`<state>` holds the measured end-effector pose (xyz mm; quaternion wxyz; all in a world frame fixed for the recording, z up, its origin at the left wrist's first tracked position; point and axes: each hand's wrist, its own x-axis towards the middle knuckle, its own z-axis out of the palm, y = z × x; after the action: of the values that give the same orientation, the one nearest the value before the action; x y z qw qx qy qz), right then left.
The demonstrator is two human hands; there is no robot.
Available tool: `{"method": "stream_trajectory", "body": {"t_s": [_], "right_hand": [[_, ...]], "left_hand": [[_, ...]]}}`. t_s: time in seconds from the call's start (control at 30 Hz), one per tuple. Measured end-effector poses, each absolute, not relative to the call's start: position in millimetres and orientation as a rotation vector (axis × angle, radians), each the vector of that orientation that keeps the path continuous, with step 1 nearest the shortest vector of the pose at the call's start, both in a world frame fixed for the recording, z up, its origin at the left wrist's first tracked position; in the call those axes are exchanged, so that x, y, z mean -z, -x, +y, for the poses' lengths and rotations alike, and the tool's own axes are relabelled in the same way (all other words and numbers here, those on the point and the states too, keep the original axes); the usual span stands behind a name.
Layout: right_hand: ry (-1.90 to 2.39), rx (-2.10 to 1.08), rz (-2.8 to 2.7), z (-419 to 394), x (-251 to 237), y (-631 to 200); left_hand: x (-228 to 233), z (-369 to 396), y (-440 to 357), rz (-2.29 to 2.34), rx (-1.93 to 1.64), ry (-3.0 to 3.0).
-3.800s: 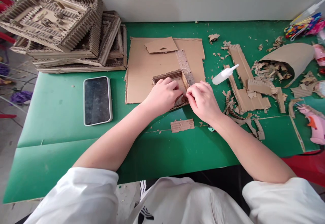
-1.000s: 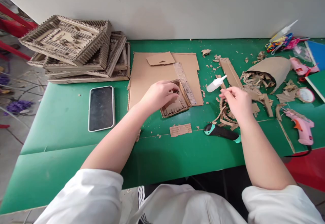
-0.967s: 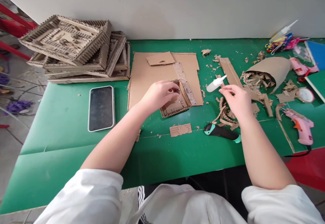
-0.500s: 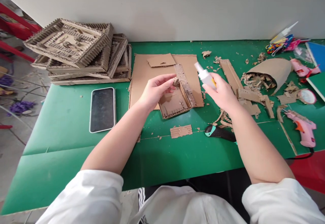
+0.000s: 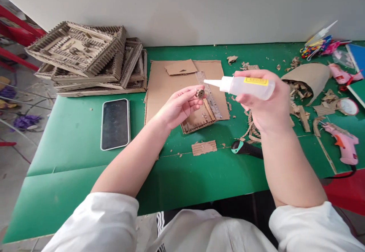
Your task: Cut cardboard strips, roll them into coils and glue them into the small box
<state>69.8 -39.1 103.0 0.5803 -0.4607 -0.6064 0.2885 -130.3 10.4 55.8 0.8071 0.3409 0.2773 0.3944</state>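
Between the thumb and fingers of my left hand is a small rolled piece of corrugated cardboard. My right hand grips a clear glue bottle with a yellow label, held on its side. Its white nozzle points left and ends close to the cardboard roll, just above it. Beneath my left hand lies a shallow cardboard tray, partly hidden by the hand. A clear ruler rests along its right side, on a flat cardboard sheet.
Corrugated cardboard frames are stacked at the back left, behind a phone. A cutter with a black handle lies front right of the tray. Further right are cardboard scraps, a paper cone and a pink glue gun.
The glue bottle has tipped from pointing up and away to lying sideways, its nozzle now near my left fingers. My left hand has turned, showing the cardboard roll's end.
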Motion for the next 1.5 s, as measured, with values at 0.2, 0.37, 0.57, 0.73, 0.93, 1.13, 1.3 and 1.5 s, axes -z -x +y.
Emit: {"method": "stream_trajectory", "body": {"t_s": [0.2, 0.37, 0.57, 0.73, 0.93, 1.13, 1.3, 1.5], "right_hand": [[1.035, -0.103, -1.286, -55.3, -130.8, -51.2], [1.075, 0.061, -1.388, -69.6, -133.6, -46.6], [1.241, -0.174, -1.432, -85.2, -130.4, -48.2], [1.198, 0.057, -1.529, -83.4, -137.5, -49.3], [1.093, 0.204, -1.465, -79.5, -144.5, -48.8], [0.839, -0.52, -1.175, -65.2, -150.9, -51.6], [1.199, -0.701, -1.258, -44.4, -134.9, -63.4], [1.245, -0.692, -1.586, -42.0, -131.5, -70.7]], "left_hand": [[-66.6, -2.4, 126.9, 0.574, -0.857, -0.716], [-76.6, -12.4, 123.9, 0.505, -0.833, -0.71], [-82.0, -17.3, 123.5, 0.418, -0.758, -0.714], [-83.0, -17.8, 123.5, 0.375, -0.737, -0.712], [-83.3, -17.4, 124.8, 0.394, -0.748, -0.718], [-80.6, -13.7, 125.6, 0.509, -0.779, -0.75], [-81.1, -9.8, 126.6, 0.572, -0.832, -0.737], [-84.3, -6.7, 129.9, 0.585, -0.869, -0.75]]}}
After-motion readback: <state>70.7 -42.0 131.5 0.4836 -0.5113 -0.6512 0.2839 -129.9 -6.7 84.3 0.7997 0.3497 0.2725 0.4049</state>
